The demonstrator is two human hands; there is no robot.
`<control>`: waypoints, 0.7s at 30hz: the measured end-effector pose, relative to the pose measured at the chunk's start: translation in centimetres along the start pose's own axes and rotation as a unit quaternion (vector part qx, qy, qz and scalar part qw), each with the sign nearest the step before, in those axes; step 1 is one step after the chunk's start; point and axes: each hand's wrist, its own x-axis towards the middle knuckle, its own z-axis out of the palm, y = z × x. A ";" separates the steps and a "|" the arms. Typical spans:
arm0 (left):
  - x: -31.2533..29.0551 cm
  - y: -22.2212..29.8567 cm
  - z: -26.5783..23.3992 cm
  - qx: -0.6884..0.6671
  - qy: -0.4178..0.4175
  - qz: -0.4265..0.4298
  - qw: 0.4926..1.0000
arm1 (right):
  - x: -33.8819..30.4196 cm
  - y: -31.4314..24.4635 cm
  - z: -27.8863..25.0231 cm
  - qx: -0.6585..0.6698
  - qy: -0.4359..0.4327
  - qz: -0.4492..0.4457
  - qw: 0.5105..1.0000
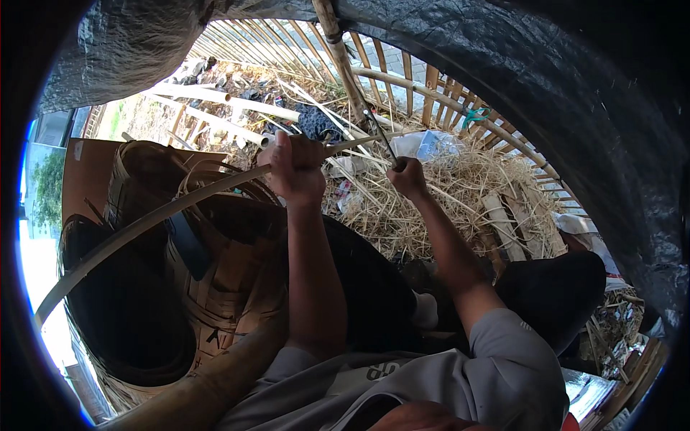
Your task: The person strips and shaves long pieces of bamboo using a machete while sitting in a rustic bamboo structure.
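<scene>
My left hand (293, 167) is closed around a long, flat bamboo strip (144, 226) that curves from the lower left up to the middle of the view. My right hand (407, 176) grips the handle of a thin dark knife (379, 136), its blade pointing up and left toward the strip's far end. The two hands are a short distance apart. Both forearms reach up from the lower edge over my dark trousers.
Woven bamboo baskets (194, 280) stand stacked at the left. A heap of bamboo shavings (431, 194) lies ahead, with a bamboo slat fence (431, 90) behind. An upright bamboo pole (341, 57) holds a black tarpaulin (575, 108). Cut bamboo lengths (215, 108) lie at the back.
</scene>
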 end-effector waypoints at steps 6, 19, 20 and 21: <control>0.1 -0.8 0.1 0.007 0.008 -0.032 0.999 | 1.3 7.3 1.5 -0.133 -0.002 0.026 0.991; 0.4 -0.4 0.4 -0.024 0.023 -0.017 0.999 | -3.0 8.3 -2.2 -0.010 0.106 0.138 0.985; 0.6 -0.5 1.1 -0.030 0.018 -0.024 0.999 | -2.8 7.1 -1.5 0.050 0.141 0.073 0.986; 0.6 -0.7 1.3 -0.040 0.006 -0.028 0.999 | -2.4 5.8 -0.7 0.080 0.146 0.035 0.986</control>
